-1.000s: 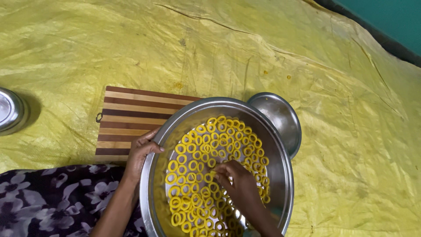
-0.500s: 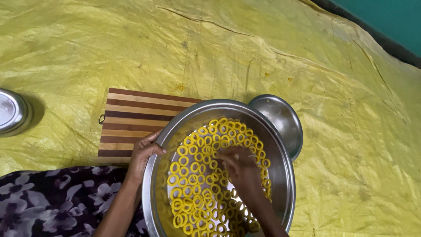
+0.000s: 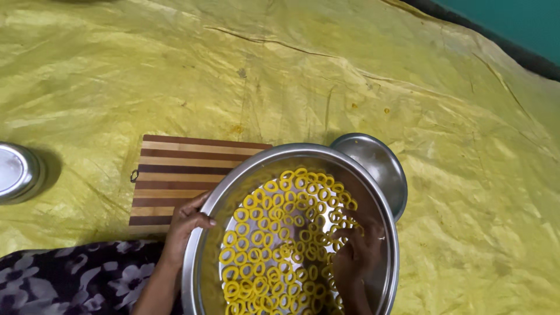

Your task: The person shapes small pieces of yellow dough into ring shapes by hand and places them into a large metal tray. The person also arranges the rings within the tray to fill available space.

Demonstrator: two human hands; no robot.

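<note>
A large steel bowl [image 3: 373, 192] sits low in the head view, holding several yellow ring-shaped pieces [image 3: 274, 233] spread over its bottom. My left hand [image 3: 186, 224] grips the bowl's left rim, thumb over the edge. Inside the bowl on its right side, my right hand [image 3: 359, 254] rests among the rings, fingers bent down onto them; whether it pinches any ring is unclear.
A striped wooden cutting board [image 3: 181, 175] lies left of the bowl, partly under it. A smaller steel dish [image 3: 376, 163] peeks out behind the bowl's right rim. Another steel vessel [image 3: 17, 172] stands at the far left. Everything rests on a crumpled yellow sheet [image 3: 291, 76]. Dark floral cloth [image 3: 70, 280] covers my lap.
My right hand has slid from the bowl's middle toward its right side, moving rings. The left hand stays on the rim.
</note>
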